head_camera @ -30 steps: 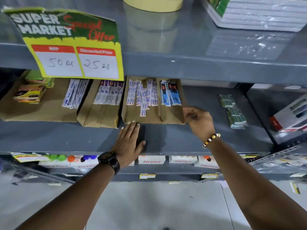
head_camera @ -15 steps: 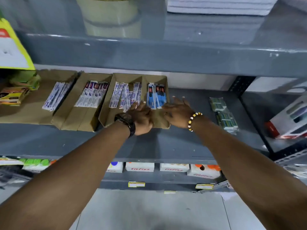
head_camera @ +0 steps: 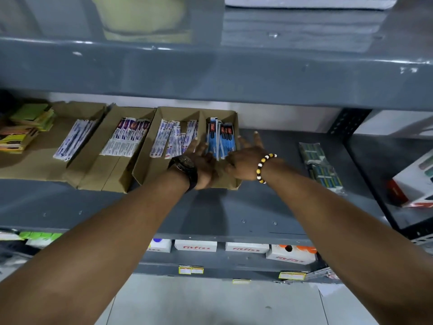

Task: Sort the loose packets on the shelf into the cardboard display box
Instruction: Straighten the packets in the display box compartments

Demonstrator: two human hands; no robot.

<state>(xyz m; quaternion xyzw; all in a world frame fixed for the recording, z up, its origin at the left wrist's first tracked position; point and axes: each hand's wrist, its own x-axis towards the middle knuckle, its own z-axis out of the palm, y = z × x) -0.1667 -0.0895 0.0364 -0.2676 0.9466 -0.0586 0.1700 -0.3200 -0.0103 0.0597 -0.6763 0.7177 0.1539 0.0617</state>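
A cardboard display box with two compartments lies on the grey middle shelf. White packets with blue and red print fill its left compartment, and blue packets fill the right one. My left hand, with a black watch on the wrist, lies over the box's front part, fingers stretched onto the packets near the divider. My right hand, with a bead bracelet, hovers at the right compartment with fingers spread beside the blue packets. The two hands touch each other. A bundle of green packets lies loose on the shelf, right of the box.
Two more cardboard boxes with white packets stand to the left, with yellow-green packs beyond them. The upper shelf's edge hangs low over the boxes. White fitfizz boxes line the lower shelf. A white and red carton sits far right.
Both hands have moved from the shelf's front up into the box and come together. My right hand's fingers have spread out next to the blue packets. The view has shifted right and closer.
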